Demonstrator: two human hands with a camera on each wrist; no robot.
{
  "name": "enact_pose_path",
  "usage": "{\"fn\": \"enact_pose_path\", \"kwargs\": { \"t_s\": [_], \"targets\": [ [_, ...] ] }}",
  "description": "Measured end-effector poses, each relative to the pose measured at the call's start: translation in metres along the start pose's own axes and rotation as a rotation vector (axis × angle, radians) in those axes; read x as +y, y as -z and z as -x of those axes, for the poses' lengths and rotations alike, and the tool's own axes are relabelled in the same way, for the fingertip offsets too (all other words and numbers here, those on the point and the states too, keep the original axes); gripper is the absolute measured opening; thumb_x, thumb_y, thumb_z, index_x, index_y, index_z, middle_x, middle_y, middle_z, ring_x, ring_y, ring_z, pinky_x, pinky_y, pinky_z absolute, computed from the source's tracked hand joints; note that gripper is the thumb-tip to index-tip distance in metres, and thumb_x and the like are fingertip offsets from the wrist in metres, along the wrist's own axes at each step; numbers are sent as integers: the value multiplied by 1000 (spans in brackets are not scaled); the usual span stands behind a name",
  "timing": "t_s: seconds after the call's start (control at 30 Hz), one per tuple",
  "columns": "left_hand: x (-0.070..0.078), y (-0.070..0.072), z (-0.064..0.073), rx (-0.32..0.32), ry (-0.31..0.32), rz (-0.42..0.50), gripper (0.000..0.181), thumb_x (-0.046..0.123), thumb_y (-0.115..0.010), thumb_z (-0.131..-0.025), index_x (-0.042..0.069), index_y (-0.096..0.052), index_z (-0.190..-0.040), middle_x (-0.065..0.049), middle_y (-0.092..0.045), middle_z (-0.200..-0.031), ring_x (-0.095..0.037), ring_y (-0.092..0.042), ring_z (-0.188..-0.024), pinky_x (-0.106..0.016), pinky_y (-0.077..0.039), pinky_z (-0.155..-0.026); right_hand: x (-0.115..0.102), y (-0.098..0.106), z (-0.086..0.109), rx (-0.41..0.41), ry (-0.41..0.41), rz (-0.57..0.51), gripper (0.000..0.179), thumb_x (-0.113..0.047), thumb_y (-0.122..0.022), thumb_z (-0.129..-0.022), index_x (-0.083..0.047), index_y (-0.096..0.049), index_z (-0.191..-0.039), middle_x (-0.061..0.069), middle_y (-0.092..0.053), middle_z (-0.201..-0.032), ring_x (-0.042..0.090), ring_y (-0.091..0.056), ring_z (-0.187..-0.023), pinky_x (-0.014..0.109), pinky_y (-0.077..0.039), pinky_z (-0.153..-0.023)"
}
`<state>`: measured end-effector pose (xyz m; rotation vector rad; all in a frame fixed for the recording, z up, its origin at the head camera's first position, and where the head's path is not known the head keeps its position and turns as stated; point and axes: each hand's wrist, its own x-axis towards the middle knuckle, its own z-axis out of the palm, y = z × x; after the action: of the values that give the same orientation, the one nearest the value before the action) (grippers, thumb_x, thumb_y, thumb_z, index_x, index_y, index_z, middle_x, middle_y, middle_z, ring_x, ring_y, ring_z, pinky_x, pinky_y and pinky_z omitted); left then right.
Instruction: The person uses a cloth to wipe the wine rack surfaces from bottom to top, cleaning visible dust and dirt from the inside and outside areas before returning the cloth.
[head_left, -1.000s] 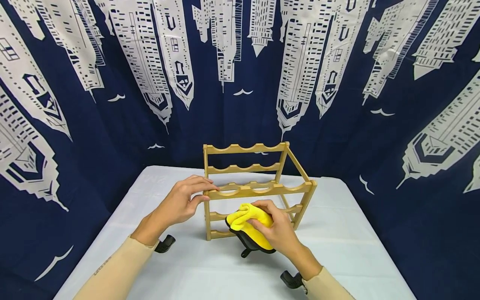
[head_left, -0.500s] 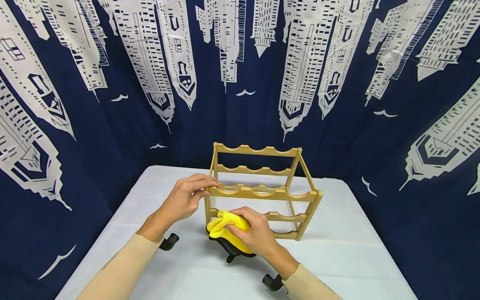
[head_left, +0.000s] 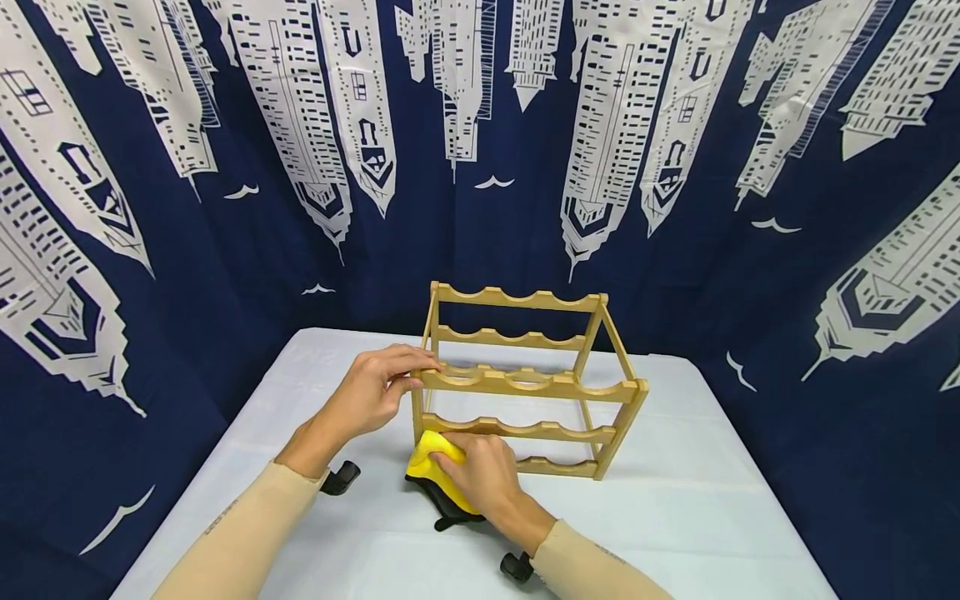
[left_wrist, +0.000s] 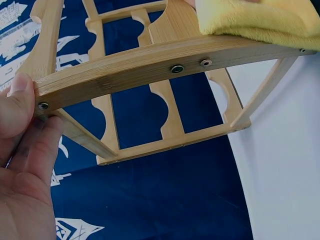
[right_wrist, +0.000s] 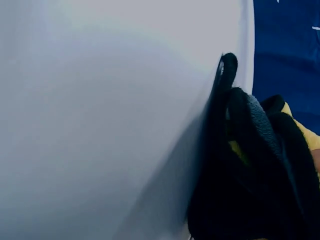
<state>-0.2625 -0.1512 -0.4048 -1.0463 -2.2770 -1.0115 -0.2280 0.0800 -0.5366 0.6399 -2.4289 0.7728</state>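
Note:
A light wooden wine rack [head_left: 525, 385] with scalloped rails stands on the table. My left hand [head_left: 367, 392] holds its upper front left corner; in the left wrist view, thumb and fingers pinch the end of the side post [left_wrist: 125, 75]. Bunched in my right hand [head_left: 487, 475] is a yellow microfiber cloth [head_left: 427, 458] with a dark underside and black edging. The cloth lies against the lower part of that front left post, as the left wrist view also shows. The right wrist view has mostly the cloth's dark side [right_wrist: 250, 165]; my right fingers are largely hidden there.
White cloth covers the table [head_left: 697, 467], which ends just behind the rack. A navy curtain [head_left: 480, 242] with white printed buildings hangs around the back and sides. Small black mounts [head_left: 341, 478] sit at both wrists.
My right hand has moved left and down with the cloth, from the front middle of the rack to its left post. The rack has turned and shifted slightly right; my left hand kept its corner.

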Motion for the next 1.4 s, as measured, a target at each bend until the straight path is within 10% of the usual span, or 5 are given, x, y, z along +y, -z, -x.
{"fn": "enact_pose_path", "kwargs": {
  "t_s": [0.43, 0.63, 1.07, 1.4],
  "targets": [
    [0, 1, 1, -1, 40, 35, 30, -5, -82, -103, 7, -88, -130, -10, -87, -133, -35, -82, -130, -32, -74, -91, 7, -10, 0, 77, 313, 122, 49, -25, -104, -90, -11, -66, -116, 0, -81, -82, 15, -77, -65, 29, -62, -55],
    [1, 0, 1, -6, 49, 43, 31, -5, -82, -102, 7, -88, -130, -10, -87, -134, -36, -81, -133, -35, -74, -95, 10, -8, -3, 123, 408, 88, 36, -18, -106, -87, -11, -78, -109, -1, -86, -90, 15, -83, -75, 26, -69, -66],
    [1, 1, 1, -8, 78, 44, 32, -4, -83, -102, 8, -88, -130, -8, -87, -134, -33, -81, -133, -37, -75, -96, 17, -13, -11, -165, 331, 165, 6, -18, -93, -101, -15, -87, -102, -3, -84, -89, 13, -80, -79, 27, -67, -68],
    [0, -1, 2, 1, 78, 19, 32, -3, -84, -101, 10, -88, -130, -11, -86, -136, -35, -82, -130, -35, -74, -93, 19, -13, -13, -248, 299, 198, 28, -37, -98, -96, -15, -87, -111, -5, -85, -94, 12, -80, -77, 26, -63, -61]
  ]
}}
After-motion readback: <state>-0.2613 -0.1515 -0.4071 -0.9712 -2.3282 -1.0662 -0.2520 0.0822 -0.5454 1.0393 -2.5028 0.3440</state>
